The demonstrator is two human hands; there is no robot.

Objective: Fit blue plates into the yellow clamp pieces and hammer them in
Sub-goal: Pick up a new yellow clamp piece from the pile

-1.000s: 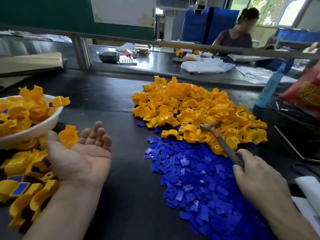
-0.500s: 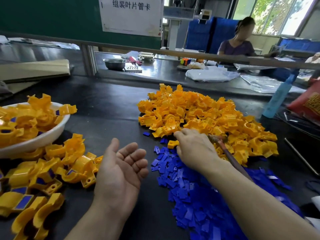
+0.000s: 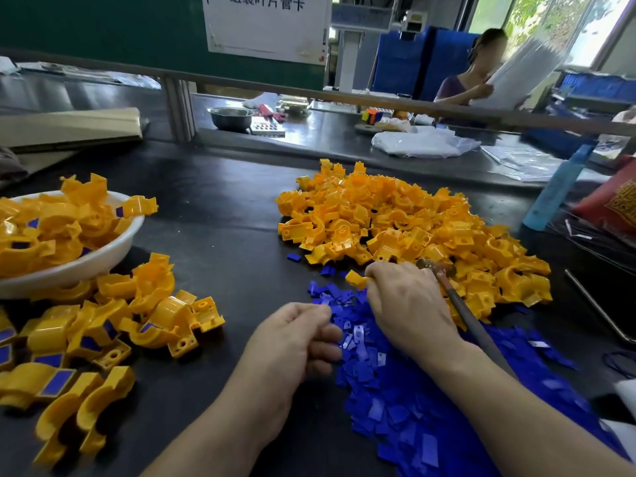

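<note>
Currently, the right hand (image 3: 409, 311) is closed in a pinch on 1 yellow plastic clamp piece (image 3: 356, 279), held at the near-left edge of the loose pile of yellow clamp pieces (image 3: 413, 228). 1 second ago this hand was back near the bench edge gripping the dark-handled hammer (image 3: 471, 321). It has since reached forward, and the hammer now lies slanted under the wrist with its head against the yellow pile. Whether the lower fingers hold the handle cannot be told.

The left hand (image 3: 296, 342) was palm-up and slack. It has turned over, and its fingers are curled at the left fringe of the heap of small flat blue plates (image 3: 395, 383). Whether they grip a plate cannot be told.

Judgement: a fresh cycle is starting. The clamp is picked and a plate is being fetched; fitting and hammering are not yet done.

Room: bare black bench top (image 3: 223, 242) lies between the hands and the finished clamps with blue inserts (image 3: 103, 332) beside the white plastic bowl (image 3: 103, 259) at left. On the right the 2 piles crowd the hand, and a light blue bottle (image 3: 554, 197) stands just beyond the yellow pile.
</note>
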